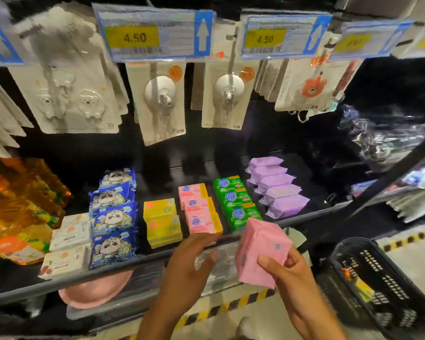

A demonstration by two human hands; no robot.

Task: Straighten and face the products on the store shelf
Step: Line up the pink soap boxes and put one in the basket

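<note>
Right hand (285, 268) out in front of the shelf (15, 292), and its grip is wrapped round a soft pink packet (263, 251), thumb on the near face, fingers curled behind. The packet is tilted, one corner up, clear of the shelf's front lip and just ahead of the green boxes (238, 204). My read is that it's held off the shelf so its face can be checked before it goes into a row. It looks more like the purple packets (277, 187) lined up on the right than any of the boxed goods, so that side seems the likelier home. Left hand (189, 263) reaches to the lip right in front of the pink boxes (201, 212), fingertips at the front box. Something shiny and crinkled sits under the palm, and I cannot tell whether that grip has closed on anything or is simply resting there. It looks placed to square the row up, because those pink boxes sit staggered, not flush like the yellow boxes (162, 222) beside them. Blue panda packets (113, 217) run in a neat file further left. A black basket (378, 285) waits on the floor at the right, probably for strays.
</note>
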